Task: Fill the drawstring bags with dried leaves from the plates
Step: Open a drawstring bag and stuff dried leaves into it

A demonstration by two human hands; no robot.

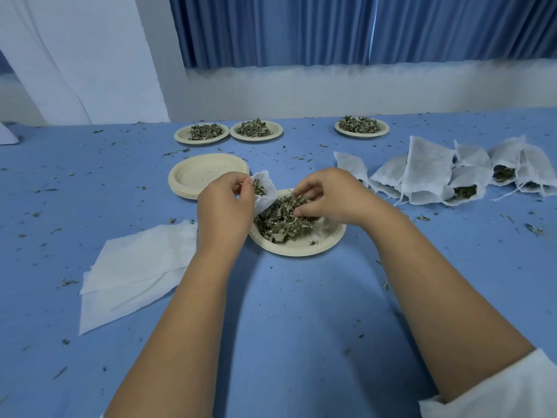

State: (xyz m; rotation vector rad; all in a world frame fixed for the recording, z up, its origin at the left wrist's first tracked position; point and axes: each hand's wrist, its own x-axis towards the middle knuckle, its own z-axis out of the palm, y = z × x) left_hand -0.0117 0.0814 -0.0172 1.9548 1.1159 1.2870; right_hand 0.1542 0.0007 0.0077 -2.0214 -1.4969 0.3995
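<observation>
Pinching bag (266,193) open with left hand (225,205), pinching leaves (281,220) off plate (301,251) with right hand (329,198). Keep bag mouth over plate (catches strays), go small.

A pleated blue curtain (331,28) is hanging beyond the blue surface's (301,312) far edge, above a white wall band (331,89); a white drape (75,55) is hanging past its far left corner.
</observation>
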